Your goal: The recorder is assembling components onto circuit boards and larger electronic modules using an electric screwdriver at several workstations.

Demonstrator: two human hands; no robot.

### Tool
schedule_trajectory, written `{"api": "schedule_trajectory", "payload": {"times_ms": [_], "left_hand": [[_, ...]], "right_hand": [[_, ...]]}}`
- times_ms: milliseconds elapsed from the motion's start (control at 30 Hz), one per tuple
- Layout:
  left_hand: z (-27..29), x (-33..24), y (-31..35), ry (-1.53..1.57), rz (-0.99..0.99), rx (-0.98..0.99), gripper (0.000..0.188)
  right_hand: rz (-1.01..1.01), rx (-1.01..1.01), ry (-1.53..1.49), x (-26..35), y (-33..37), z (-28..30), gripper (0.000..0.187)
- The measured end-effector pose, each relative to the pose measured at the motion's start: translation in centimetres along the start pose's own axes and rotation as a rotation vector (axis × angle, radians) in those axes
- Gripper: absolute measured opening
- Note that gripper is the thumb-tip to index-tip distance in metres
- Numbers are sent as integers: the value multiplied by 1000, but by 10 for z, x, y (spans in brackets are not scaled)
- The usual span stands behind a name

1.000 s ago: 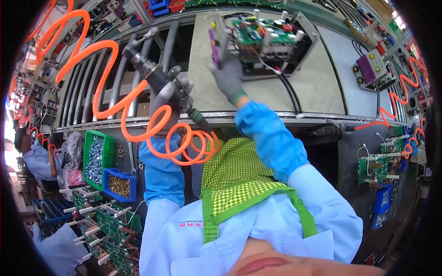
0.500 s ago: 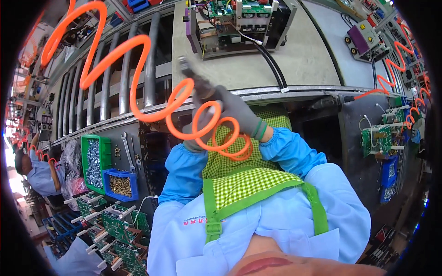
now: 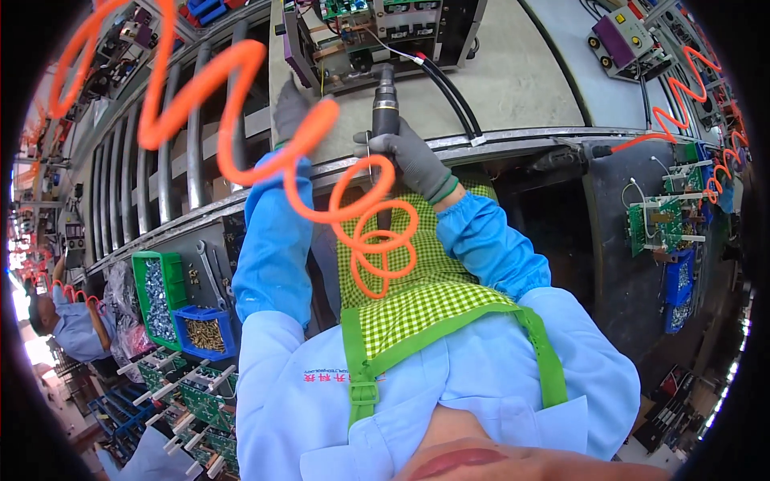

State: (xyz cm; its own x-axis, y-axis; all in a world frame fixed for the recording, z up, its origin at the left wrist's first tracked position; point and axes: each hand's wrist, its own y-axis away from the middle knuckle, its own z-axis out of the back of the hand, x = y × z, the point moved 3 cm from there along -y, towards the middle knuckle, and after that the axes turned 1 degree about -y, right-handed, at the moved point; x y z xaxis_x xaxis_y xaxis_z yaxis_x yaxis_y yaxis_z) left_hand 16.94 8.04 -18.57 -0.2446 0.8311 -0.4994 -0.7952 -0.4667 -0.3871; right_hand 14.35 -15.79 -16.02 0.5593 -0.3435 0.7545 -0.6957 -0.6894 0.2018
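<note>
In my right hand (image 3: 413,156), gloved in grey, is a dark air screwdriver (image 3: 386,116), its tip pointing away from me. That tip is at the near lower edge of an open electronic unit (image 3: 401,40) with green circuit boards and a purple side panel (image 3: 297,52); whether they touch I cannot tell. A coiled orange air hose (image 3: 313,204) loops in front of the tool's lower end. My left hand (image 3: 290,111), also gloved, reaches out beside the unit's near left corner. Its fingers are blurred and partly hidden.
Steel rollers (image 3: 164,152) run along the left. Beside my left arm are a green bin (image 3: 157,293) of small metal parts, a blue bin (image 3: 204,333) of brass-coloured fasteners, and a wrench (image 3: 210,276). Black cables (image 3: 449,96) trail from the unit. A co-worker (image 3: 76,321) is at far left.
My left hand has left the tool area and stretched forward to the unit's left corner. The screwdriver in my right hand has swung from leaning left to pointing straight at the unit.
</note>
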Motion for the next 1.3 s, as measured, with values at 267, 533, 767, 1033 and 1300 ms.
{"api": "schedule_trajectory", "payload": {"times_ms": [267, 533, 767, 1033, 1300], "left_hand": [[-9, -23, -7, 47, -36, 142, 86], [-7, -23, -6, -27, 56, 211, 89], [-11, -23, -6, -28, -13, 136, 87], [-4, -27, -6, 1, 30, 150, 89], [-8, -25, -7, -92, -12, 142, 95]], "right_hand": [[-7, -65, 30, -13, -28, -10, 46], [-38, -176, -35, -18, -34, -22, 38], [-28, -209, 171, -16, -32, -17, 33], [-38, -180, 159, -18, -42, -18, 28], [-48, -168, 97, -15, -46, -11, 24]]}}
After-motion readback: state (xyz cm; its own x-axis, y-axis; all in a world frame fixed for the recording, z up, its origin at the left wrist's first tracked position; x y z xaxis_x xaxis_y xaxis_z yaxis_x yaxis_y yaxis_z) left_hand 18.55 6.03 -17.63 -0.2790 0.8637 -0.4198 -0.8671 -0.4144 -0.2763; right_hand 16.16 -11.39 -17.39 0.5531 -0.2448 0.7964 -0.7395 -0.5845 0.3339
